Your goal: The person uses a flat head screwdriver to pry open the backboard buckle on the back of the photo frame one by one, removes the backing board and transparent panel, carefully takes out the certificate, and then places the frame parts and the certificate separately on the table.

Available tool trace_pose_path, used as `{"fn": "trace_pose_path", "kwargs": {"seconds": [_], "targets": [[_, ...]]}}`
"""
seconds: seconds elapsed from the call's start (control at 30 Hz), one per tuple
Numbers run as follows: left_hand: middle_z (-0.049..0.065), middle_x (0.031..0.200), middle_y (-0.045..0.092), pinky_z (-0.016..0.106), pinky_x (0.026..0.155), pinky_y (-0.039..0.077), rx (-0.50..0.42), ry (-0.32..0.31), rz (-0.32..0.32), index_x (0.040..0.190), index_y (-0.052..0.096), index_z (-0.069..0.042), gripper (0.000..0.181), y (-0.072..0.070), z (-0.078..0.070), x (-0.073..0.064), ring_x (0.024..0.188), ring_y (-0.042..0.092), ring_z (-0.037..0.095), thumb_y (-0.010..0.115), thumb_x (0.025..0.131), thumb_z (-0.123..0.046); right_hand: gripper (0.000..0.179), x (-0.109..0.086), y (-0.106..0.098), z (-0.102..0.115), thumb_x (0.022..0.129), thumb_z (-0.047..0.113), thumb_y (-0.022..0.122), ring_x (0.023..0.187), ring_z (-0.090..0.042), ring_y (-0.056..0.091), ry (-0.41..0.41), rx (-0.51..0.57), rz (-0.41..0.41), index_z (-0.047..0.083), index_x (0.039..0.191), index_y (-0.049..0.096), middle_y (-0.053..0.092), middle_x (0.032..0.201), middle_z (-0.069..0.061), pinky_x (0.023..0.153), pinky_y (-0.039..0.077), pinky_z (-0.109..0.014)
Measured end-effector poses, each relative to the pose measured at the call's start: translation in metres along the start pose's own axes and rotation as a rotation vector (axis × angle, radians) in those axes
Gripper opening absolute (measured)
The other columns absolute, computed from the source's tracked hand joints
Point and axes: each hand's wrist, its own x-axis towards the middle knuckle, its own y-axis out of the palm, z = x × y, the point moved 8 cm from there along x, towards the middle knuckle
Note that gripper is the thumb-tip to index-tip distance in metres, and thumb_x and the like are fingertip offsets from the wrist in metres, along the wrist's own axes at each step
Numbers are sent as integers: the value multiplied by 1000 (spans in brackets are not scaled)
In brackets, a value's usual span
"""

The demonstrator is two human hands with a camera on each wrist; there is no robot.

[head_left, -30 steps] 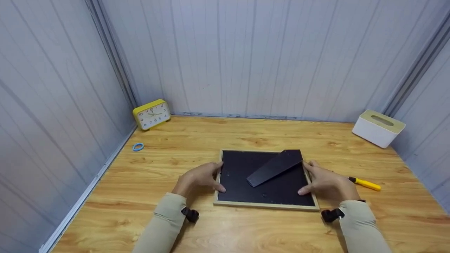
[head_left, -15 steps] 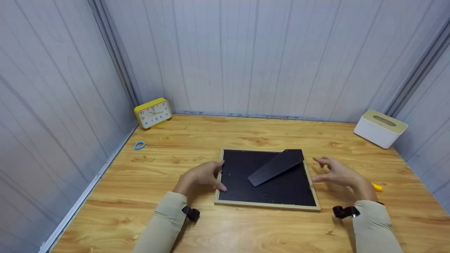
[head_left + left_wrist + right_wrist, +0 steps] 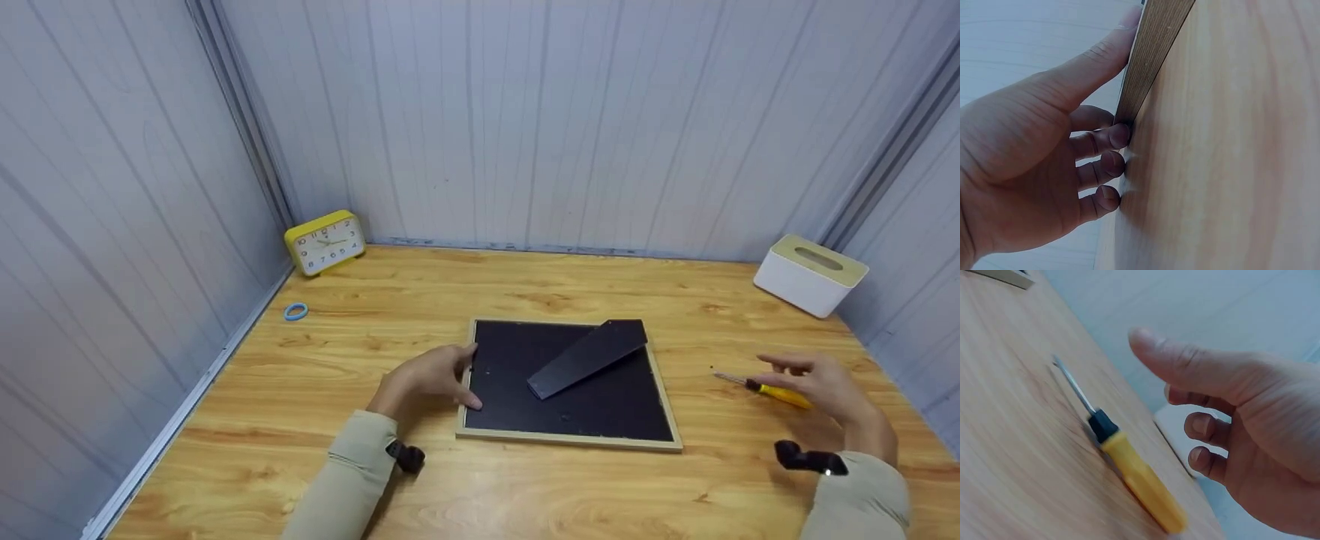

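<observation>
A picture frame (image 3: 499,375) lies face down on the wooden table, its black back up and its black stand leg (image 3: 589,360) slanting across it. My left hand (image 3: 431,375) holds the frame's left edge, the thumb over the back and the fingertips along the side and tabletop. In the left wrist view, the frame's wooden edge (image 3: 1154,50) sits between that thumb and forefinger. My right hand (image 3: 829,386) hovers over a yellow-handled screwdriver (image 3: 1143,478), fingers loosely bent and apart from it. The screwdriver lies on the table right of the frame, tip pointing left.
A yellow alarm clock (image 3: 326,244) stands at the back left, with a blue ring (image 3: 296,311) in front of it. At the back right is a white tissue box (image 3: 802,281). A tiny dark speck (image 3: 712,367) lies near the screwdriver's tip. Panelled walls enclose the table.
My right hand has let go of the frame's right edge and moved right, over the screwdriver. The left hand and the frame have stayed in place.
</observation>
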Motion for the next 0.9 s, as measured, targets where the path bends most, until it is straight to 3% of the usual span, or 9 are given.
{"fn": "trace_pose_path", "kwargs": {"seconds": [0.13,0.27,0.47,0.53,0.6,0.7,0.73,0.8,0.9], "targets": [[19,152,42,39,108,40,-6,0,-6,156,23,4,111,-1,0,-1,136,44,24,89,76,-36,63,-11,-2,-27,92,41,72,100,-29,56,85,19,30,-4,135,60,63,120,-30,63,42,-18],[18,154,40,39,109,38,-8,-8,-7,156,23,2,112,-1,1,-1,139,41,25,89,75,-37,69,-17,4,-48,91,45,73,126,-53,42,159,40,86,-5,135,58,47,139,-38,79,47,-22],[18,152,43,36,102,44,-38,-3,1,157,21,2,114,1,2,1,115,56,19,89,75,-36,74,-20,10,-61,86,40,79,128,-50,40,228,165,85,-6,138,54,40,144,-37,77,49,-17],[18,151,43,36,98,46,-47,-3,4,157,20,2,114,1,2,1,106,57,18,89,75,-35,74,-20,10,-63,86,40,79,128,-51,40,236,171,84,-7,137,53,39,145,-38,84,51,-24],[18,152,43,36,100,45,-40,-5,2,157,20,2,114,1,2,1,110,55,16,90,74,-36,75,-19,9,-64,86,44,78,126,-53,41,238,127,72,-7,135,55,41,143,-39,91,50,-38],[18,153,41,37,104,43,-36,-12,1,157,21,2,114,2,2,1,121,51,16,90,74,-36,78,-19,7,-65,86,50,76,127,-56,38,259,98,33,-9,134,56,40,143,-39,98,40,-58],[18,154,40,38,105,42,-35,-15,-1,157,21,2,114,1,2,0,125,50,17,90,74,-36,79,-19,6,-66,86,51,75,128,-55,38,268,105,8,-9,134,56,41,143,-38,98,40,-58],[18,154,39,38,108,40,-30,-16,-5,157,22,2,114,1,2,1,132,45,17,90,74,-37,80,-19,5,-65,86,52,75,127,-49,40,278,138,-36,-8,135,56,45,142,-34,97,43,-44],[19,153,41,39,107,40,-35,-11,-8,156,22,4,114,1,2,1,123,53,20,90,74,-36,75,-18,6,-60,87,47,76,124,-33,48,291,292,-73,-4,139,56,58,135,-18,85,47,-25]]}}
